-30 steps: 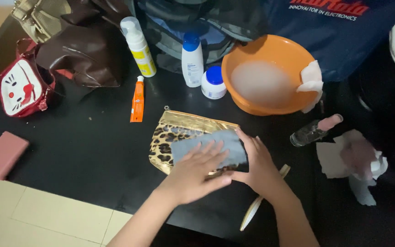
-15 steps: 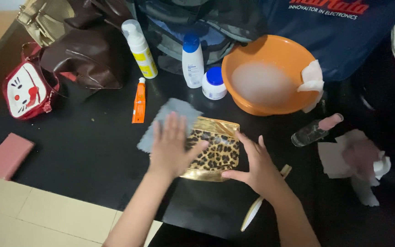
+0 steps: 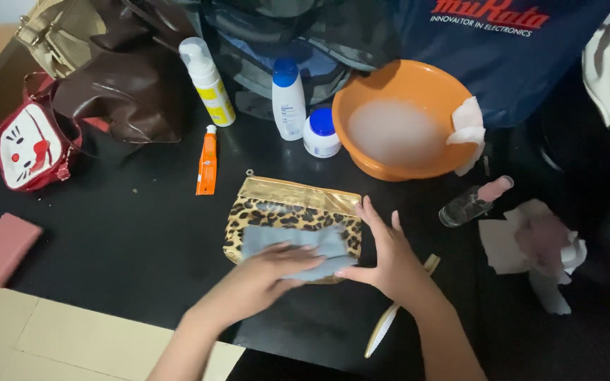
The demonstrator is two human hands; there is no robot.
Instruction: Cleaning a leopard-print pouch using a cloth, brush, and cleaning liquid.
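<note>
Leopard-print pouch (image 3: pixel 287 212) lies flat mid-table (image 3: pixel 128 233), w/ a grey cloth (image 3: pixel 298 243) spread over its front. Left hand (image 3: pixel 266 271) presses flat, fingers extended, on the cloth (seemingly wiping); right hand (image 3: pixel 386 257), open, braces the pouch's right edge so it won't slide. Orange bowl (image 3: pixel 404 127) sits behind.

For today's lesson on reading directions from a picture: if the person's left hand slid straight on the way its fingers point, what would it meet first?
The left hand lies on the grey cloth, fingers pointing right. Straight on, it would likely meet the right hand first, at the leopard-print pouch's right edge.
</note>
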